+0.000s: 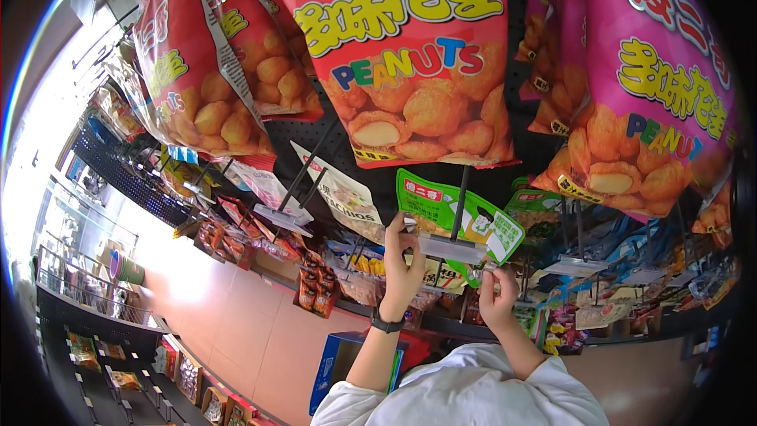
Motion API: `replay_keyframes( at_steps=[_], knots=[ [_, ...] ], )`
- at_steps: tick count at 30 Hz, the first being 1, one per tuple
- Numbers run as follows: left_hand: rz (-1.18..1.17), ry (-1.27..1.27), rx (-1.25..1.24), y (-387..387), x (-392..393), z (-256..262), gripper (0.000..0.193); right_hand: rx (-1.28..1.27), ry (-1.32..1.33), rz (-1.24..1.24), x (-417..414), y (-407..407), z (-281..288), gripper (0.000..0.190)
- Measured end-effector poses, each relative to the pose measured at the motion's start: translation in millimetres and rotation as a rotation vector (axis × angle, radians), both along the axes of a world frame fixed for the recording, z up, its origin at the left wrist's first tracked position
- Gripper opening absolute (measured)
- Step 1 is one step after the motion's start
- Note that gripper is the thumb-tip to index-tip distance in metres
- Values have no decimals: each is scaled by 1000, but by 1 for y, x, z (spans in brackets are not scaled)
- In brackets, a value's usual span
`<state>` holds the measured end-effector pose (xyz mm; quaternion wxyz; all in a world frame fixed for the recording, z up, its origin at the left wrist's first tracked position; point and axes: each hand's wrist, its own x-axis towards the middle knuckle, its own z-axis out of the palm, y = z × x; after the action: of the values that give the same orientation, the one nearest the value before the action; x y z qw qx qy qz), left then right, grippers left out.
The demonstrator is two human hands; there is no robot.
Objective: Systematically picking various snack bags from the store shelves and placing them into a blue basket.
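Observation:
A green snack pouch (502,236) with a clear window hangs on a metal display hook (460,207) in front of me. My left hand (404,266), with a dark band at its wrist, pinches the pouch's left edge. Lower down on the other side, the fingertips of my right hand (500,296) are closed at the pouch's lower right edge. The hook's clear price-tag holder (452,248) crosses in front of the pouch and hides part of it. Just left of the pouch hangs a pale pistachio bag (343,195).
Large red peanut bags (414,71) and a purple one (639,100) hang close above my hands. Further hooks with tag holders (576,266) jut out to the right. A blue box (337,361) stands below my left arm. Black shelving (89,331) is across the tiled aisle (236,319).

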<state>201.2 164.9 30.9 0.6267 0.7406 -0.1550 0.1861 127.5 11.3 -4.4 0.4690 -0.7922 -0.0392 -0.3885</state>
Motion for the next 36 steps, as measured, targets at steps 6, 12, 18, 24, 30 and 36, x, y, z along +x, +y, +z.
replay_keyframes(
  at_steps=[6,12,18,24,30,36],
  knots=[
    [-24,11,-57,9,-21,-3,48,-63,-82,38,-9,1,-1,8],
    [27,-33,-42,12,-30,1,49,-122,-125,61,-16,5,2,11],
    [68,-37,-62,17,-39,1,49,-133,-125,66,-21,10,2,8],
    [160,30,-116,34,-55,-14,39,-90,-75,140,-28,21,-10,9],
    [242,175,-406,71,-95,-17,30,-119,-44,347,-28,39,-16,11],
    [426,219,-531,127,-152,-10,22,-179,-10,666,-21,71,-21,12]
  ],
)
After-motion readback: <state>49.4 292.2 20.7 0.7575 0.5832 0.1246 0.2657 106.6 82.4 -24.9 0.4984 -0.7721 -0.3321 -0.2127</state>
